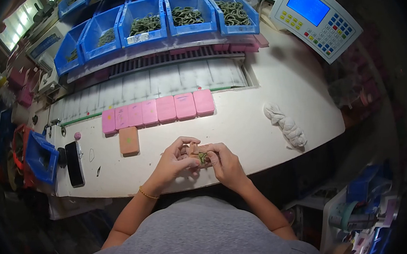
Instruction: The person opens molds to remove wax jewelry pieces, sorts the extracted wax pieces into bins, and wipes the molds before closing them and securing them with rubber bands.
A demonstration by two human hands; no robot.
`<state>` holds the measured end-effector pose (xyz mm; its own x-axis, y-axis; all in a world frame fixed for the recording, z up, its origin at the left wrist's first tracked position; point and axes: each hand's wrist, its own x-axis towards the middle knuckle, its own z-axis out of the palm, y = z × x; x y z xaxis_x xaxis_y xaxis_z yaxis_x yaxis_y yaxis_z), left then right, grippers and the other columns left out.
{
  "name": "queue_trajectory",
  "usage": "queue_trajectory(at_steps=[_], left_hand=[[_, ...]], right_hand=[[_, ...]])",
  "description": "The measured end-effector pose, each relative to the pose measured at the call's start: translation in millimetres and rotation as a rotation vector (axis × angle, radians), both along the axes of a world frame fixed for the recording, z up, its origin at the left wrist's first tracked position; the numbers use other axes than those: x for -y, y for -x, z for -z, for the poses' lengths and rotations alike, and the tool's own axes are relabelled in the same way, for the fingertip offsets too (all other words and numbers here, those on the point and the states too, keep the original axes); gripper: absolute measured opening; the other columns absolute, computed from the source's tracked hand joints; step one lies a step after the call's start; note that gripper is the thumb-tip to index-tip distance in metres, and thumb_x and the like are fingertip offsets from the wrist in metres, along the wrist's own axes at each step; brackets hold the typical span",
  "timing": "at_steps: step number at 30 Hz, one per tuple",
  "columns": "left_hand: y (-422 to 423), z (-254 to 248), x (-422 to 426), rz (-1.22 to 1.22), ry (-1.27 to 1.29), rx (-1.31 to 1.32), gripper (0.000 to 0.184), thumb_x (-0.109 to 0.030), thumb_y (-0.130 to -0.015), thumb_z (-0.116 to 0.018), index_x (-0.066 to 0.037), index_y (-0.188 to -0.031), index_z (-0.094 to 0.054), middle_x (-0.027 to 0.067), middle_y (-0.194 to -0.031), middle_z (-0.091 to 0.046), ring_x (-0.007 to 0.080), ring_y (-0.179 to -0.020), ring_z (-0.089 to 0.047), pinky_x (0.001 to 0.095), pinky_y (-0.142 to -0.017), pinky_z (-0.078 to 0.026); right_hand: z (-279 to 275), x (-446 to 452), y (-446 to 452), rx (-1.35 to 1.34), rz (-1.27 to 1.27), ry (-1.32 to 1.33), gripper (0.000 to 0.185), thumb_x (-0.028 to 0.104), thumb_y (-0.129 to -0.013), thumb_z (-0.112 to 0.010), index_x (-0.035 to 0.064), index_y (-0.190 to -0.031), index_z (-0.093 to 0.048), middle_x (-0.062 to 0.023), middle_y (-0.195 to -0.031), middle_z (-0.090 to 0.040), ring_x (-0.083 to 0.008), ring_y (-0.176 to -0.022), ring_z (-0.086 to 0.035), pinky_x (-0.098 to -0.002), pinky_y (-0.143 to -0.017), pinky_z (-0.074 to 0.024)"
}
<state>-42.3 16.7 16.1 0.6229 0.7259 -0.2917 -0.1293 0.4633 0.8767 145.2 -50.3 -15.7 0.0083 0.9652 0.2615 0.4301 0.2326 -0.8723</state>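
My left hand point(173, 165) and my right hand point(231, 167) meet near the table's front edge. Between their fingers is a small orange-brown block, apparently a rubber mould point(193, 148), which looks opened up. A dark green curved piece point(202, 157), like a wax ring, shows at the mould beside my right thumb. My fingers cover much of both, so I cannot tell whether the green piece is still seated. A similar orange-brown block point(129, 142) lies flat to the left of my hands, below a row of pink blocks point(166, 109).
Blue bins point(143, 35) of green ring-like pieces stand at the back. A keypad unit with a blue screen point(314, 18) is at the back right. A crumpled white cloth point(286, 127) lies on the right; a black phone point(74, 164) and a blue bin point(41, 158) are at the left.
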Motion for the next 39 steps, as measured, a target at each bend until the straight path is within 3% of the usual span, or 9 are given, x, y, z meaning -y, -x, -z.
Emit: queue_trajectory(at_steps=[7,12,19,23,25,27,31,34,39], left_hand=[[-2,9,4,-0.004,-0.018,0.026,0.047,0.000,-0.087,-0.067,-0.002,-0.130,-0.048,0.0095,-0.099,-0.062,0.0143,-0.082,-0.064,0.0282,-0.067,-0.058],[-5,11,11,-0.028,-0.069,-0.009,0.044,0.003,-0.089,-0.062,-0.003,-0.131,-0.048,0.0097,-0.102,-0.061,0.0138,-0.083,-0.064,0.0281,-0.070,-0.059],[21,7,13,-0.096,-0.032,0.024,0.045,0.003,-0.090,-0.061,-0.002,-0.132,-0.047,0.0091,-0.106,-0.060,0.0117,-0.080,-0.062,0.0249,-0.064,-0.055],[42,24,11,-0.357,-0.310,-0.290,0.044,0.000,-0.088,-0.067,0.001,-0.129,-0.050,0.0120,-0.104,-0.059,0.0179,-0.083,-0.062,0.0295,-0.072,-0.054],[36,26,12,-0.551,-1.007,-0.880,0.040,-0.005,-0.085,-0.073,0.002,-0.121,-0.057,0.0148,-0.107,-0.057,0.0264,-0.094,-0.059,0.0345,-0.078,-0.053],[31,28,16,-0.491,-0.902,-0.904,0.042,-0.011,-0.083,-0.076,0.000,-0.122,-0.062,0.0185,-0.111,-0.055,0.0325,-0.101,-0.055,0.0391,-0.086,-0.050],[9,20,31,-0.369,-1.063,-0.976,0.070,-0.023,-0.081,-0.080,0.006,-0.138,-0.052,0.0252,-0.130,-0.052,0.0387,-0.116,-0.050,0.0463,-0.102,-0.042],[4,25,34,-0.233,-1.079,-0.911,0.108,-0.033,-0.072,-0.087,0.013,-0.149,-0.028,0.0331,-0.155,-0.028,0.0450,-0.143,-0.029,0.0494,-0.117,-0.029],[4,24,30,-0.197,-1.022,-0.798,0.120,-0.035,-0.069,-0.089,0.010,-0.153,-0.016,0.0331,-0.156,-0.027,0.0465,-0.146,-0.025,0.0497,-0.119,-0.025]], right_hand=[[-13,0,7,-0.109,0.001,0.123,0.021,0.013,-0.101,-0.054,-0.0006,-0.117,-0.053,-0.0208,-0.100,-0.066,-0.0359,-0.088,-0.068,-0.0424,-0.077,-0.0544],[-13,-7,6,-0.164,-0.020,0.304,0.025,0.013,-0.102,-0.055,0.0004,-0.123,-0.050,-0.0102,-0.093,-0.066,-0.0132,-0.083,-0.064,-0.0294,-0.073,-0.0512],[-6,-6,10,-0.315,0.052,0.311,0.026,0.011,-0.100,-0.056,-0.0015,-0.122,-0.047,-0.0087,-0.084,-0.064,-0.0126,-0.074,-0.060,-0.0308,-0.069,-0.0495],[0,-4,12,-0.366,0.087,0.316,0.029,0.010,-0.101,-0.055,-0.0018,-0.125,-0.044,-0.0081,-0.082,-0.062,-0.0115,-0.071,-0.059,-0.0285,-0.067,-0.0493],[-1,-4,16,-0.384,0.091,0.330,0.030,0.010,-0.101,-0.054,-0.0019,-0.127,-0.043,-0.0083,-0.083,-0.061,-0.0109,-0.070,-0.059,-0.0271,-0.067,-0.0494],[1,0,21,-0.613,0.138,0.333,0.031,0.010,-0.103,-0.053,-0.0015,-0.130,-0.042,-0.0089,-0.087,-0.061,-0.0106,-0.071,-0.061,-0.0241,-0.064,-0.0490],[2,7,25,-0.687,0.150,0.312,0.033,0.011,-0.104,-0.052,-0.0007,-0.133,-0.040,-0.0094,-0.091,-0.061,-0.0097,-0.070,-0.062,-0.0224,-0.062,-0.0488],[-10,13,24,-0.832,0.113,0.381,0.033,0.011,-0.103,-0.055,0.0003,-0.132,-0.043,-0.0085,-0.089,-0.061,-0.0101,-0.067,-0.062,-0.0219,-0.064,-0.0497],[3,-4,-2,-0.435,0.268,0.208,0.030,0.013,-0.102,-0.058,-0.0002,-0.128,-0.053,-0.0089,-0.102,-0.067,-0.0100,-0.066,-0.063,-0.0238,-0.061,-0.0498]])
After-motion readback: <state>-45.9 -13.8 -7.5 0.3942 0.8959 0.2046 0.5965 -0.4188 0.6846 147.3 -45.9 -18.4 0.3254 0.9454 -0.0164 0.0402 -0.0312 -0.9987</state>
